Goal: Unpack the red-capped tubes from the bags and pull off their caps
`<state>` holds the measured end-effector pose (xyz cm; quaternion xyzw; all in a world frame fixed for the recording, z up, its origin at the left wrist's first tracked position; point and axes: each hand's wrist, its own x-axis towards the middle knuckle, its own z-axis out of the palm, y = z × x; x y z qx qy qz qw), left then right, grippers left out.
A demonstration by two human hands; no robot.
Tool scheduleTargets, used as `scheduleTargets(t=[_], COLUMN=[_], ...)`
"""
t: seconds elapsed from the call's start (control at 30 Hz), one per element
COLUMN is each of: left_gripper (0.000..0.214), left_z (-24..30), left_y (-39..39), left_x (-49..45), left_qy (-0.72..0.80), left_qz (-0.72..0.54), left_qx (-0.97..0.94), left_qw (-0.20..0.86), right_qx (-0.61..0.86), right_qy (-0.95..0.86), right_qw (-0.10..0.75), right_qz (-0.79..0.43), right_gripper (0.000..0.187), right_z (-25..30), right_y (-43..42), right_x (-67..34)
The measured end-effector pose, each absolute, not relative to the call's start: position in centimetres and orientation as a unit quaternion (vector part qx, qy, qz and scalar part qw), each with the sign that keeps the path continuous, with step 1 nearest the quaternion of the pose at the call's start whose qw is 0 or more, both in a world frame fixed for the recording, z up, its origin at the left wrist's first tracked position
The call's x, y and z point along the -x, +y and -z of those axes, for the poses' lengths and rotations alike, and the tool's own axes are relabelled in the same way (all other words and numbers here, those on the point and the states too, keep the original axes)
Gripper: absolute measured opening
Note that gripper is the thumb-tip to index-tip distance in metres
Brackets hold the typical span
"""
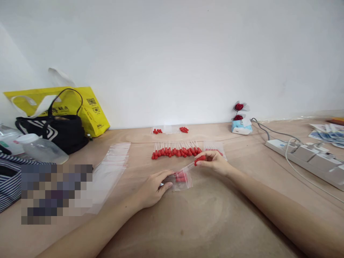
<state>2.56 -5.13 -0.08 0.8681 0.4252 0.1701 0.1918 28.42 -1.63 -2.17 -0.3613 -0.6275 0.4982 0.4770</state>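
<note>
I count my left hand (156, 188) and right hand (216, 162) — two — with one small clear bag (179, 187) in the first and at least one red-bulbed dropper (200, 158) in the second. Beyond them lies one row of droppers (177, 151) — well over a dozen, too overlapped to number exactly. I see one filled bag (214, 146) at the row's right end and two clusters of red bulbs (184, 129) farther off. On the left I count one stack of clear bags (113, 163), one yellow bag (92, 114), one black bag (68, 133) and one white-capped bottle (44, 149). On the right are two red roses (239, 106), one blue pack (242, 127) and one white power strip (303, 164).
</note>
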Motion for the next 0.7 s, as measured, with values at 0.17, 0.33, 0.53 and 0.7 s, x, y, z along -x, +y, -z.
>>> scheduleTargets(t=[0.17, 0.33, 0.53, 0.7], left_gripper=[0.034, 0.032, 0.033, 0.033], left_z=[0.1, 0.2, 0.4, 0.4], left_y=[-5.1, -5.0, -5.0, -5.0], left_x=[-2.5, -2.5, -2.3, -2.4], left_qy=[0.424, 0.411, 0.414, 0.404], left_qz=[-0.166, -0.181, -0.17, -0.18], left_qx=[-0.869, -0.872, -0.872, -0.874], left_qw=[0.194, 0.194, 0.197, 0.201], right_qx=[0.398, 0.433, 0.425, 0.443], right_qy=[-0.543, -0.592, -0.765, -0.807], right_qw=[0.571, 0.629, 0.483, 0.39], right_qz=[-0.47, -0.257, -0.008, 0.022], right_gripper=[0.023, 0.019, 0.016, 0.022], right_z=[0.9, 0.1, 1.9, 2.3], right_y=[0.7, 3.2, 4.7, 4.7], right_x=[-31.3, -31.2, -28.6, -28.1])
